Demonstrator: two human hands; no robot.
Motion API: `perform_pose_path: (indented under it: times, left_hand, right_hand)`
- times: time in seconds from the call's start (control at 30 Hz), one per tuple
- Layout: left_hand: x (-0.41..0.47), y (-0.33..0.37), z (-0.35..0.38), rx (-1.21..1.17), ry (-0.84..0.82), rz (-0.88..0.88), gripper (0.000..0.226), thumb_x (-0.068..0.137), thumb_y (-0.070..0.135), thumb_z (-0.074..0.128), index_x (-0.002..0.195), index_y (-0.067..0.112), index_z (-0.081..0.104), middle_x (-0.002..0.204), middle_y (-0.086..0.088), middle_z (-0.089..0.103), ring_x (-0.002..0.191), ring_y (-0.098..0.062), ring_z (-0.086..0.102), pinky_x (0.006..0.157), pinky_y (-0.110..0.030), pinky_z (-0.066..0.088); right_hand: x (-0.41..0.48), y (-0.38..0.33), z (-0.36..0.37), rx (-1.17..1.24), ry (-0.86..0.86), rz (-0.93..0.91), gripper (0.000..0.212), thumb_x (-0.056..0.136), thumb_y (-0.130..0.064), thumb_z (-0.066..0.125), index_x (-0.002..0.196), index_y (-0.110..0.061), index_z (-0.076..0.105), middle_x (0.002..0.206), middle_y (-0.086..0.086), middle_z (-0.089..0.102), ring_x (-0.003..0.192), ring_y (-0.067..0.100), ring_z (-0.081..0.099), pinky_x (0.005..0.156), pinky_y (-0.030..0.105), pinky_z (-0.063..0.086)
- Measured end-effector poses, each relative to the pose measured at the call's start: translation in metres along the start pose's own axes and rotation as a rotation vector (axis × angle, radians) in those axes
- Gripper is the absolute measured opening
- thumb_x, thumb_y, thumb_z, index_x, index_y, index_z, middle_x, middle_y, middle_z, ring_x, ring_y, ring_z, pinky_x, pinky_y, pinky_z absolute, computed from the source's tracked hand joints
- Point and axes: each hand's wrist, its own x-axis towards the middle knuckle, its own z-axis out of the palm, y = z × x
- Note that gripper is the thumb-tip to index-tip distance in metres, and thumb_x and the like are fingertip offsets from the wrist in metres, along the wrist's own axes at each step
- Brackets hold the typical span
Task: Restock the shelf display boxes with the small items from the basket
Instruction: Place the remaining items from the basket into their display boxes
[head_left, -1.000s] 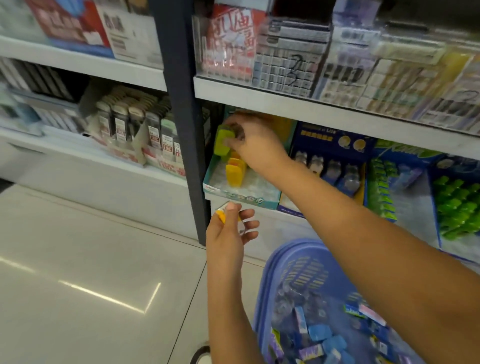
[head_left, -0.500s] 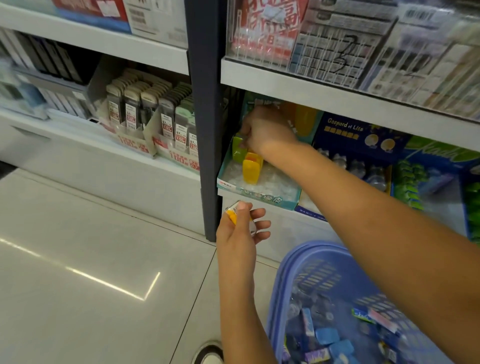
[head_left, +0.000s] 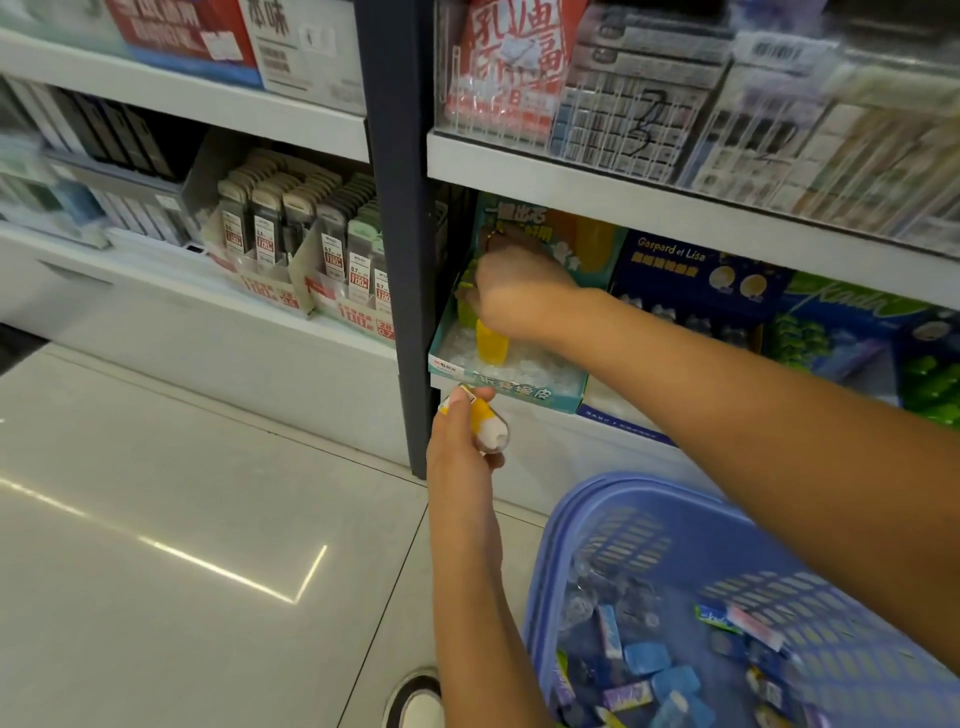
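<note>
A teal display box (head_left: 524, 388) sits on the lower shelf beside the dark upright post. Inside it stands a yellow item (head_left: 491, 342), and a green item (head_left: 466, 301) is at its back left. My right hand (head_left: 514, 291) reaches into the box and grips the green item; the fingers are blurred. Below the box front, my left hand (head_left: 462, 441) holds a small yellow and white item (head_left: 488, 423). The purple basket (head_left: 613, 509) at lower right holds several small blue and purple packs.
A dark blue display box (head_left: 696, 275) and green-item boxes (head_left: 930, 384) stand to the right on the same shelf. Boxes of lead refills (head_left: 291, 239) fill the left shelf. The dark post (head_left: 402, 234) divides the units. My shoe (head_left: 415, 699) is on the tiled floor.
My right hand has lowered the green item from above the box down into its back left corner. The left hand stays under the box front with its yellow item. The view shifted left.
</note>
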Motion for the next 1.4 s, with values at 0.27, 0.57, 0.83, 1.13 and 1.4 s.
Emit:
perform_pose_path:
  times: [0.27,0.57,0.83,1.13,1.4]
  left_hand:
    - [-0.019,0.001,0.008,-0.02,-0.224,0.068,0.024,0.097,0.03,0.051,0.094,0.017,0.072,0.074,0.003,0.065,0.061,-0.005,0.052,0.052,-0.019,0.043]
    - [-0.039,-0.019,0.061,0.232,-0.302,0.062,0.036,0.1,0.03,0.045,0.092,0.001,0.065,0.065,-0.01,0.059,0.051,-0.012,0.051,0.047,-0.02,0.044]
    - [-0.035,-0.048,0.09,1.25,-0.686,0.447,0.056,0.1,0.036,0.043,0.148,0.01,0.029,0.157,-0.004,0.023,0.147,-0.017,0.008,0.118,-0.03,0.011]
    - [-0.036,-0.057,0.093,1.309,-0.663,0.461,0.057,0.098,0.03,0.048,0.147,0.007,0.03,0.156,-0.004,0.023,0.144,-0.018,0.017,0.117,-0.028,0.017]
    - [-0.032,-0.061,0.092,1.327,-0.678,0.472,0.059,0.098,0.028,0.049,0.148,0.007,0.026,0.158,-0.004,0.021,0.145,-0.018,0.016,0.116,-0.027,0.016]
  right_hand:
    - [-0.119,0.043,0.009,0.503,0.167,-0.246,0.052,0.088,-0.003,0.051,0.133,-0.028,0.048,0.121,-0.007,0.042,0.101,0.009,0.05,0.087,0.016,0.041]
    - [-0.199,0.095,0.028,0.582,0.462,-0.203,0.025,0.086,-0.016,0.066,0.111,-0.017,0.068,0.106,-0.004,0.061,0.093,0.003,0.057,0.085,0.012,0.046]
    - [-0.12,0.154,0.021,0.538,0.457,0.213,0.023,0.089,-0.019,0.063,0.108,-0.006,0.061,0.097,0.011,0.067,0.087,0.023,0.063,0.081,0.038,0.052]
    - [-0.098,0.161,0.02,0.327,0.17,0.192,0.023,0.091,-0.016,0.058,0.112,-0.008,0.062,0.112,0.016,0.065,0.106,0.031,0.059,0.089,0.038,0.048]
    - [-0.085,0.158,0.025,0.119,0.045,0.249,0.029,0.096,-0.013,0.044,0.121,-0.003,0.055,0.121,0.019,0.055,0.11,0.035,0.053,0.076,0.029,0.037]
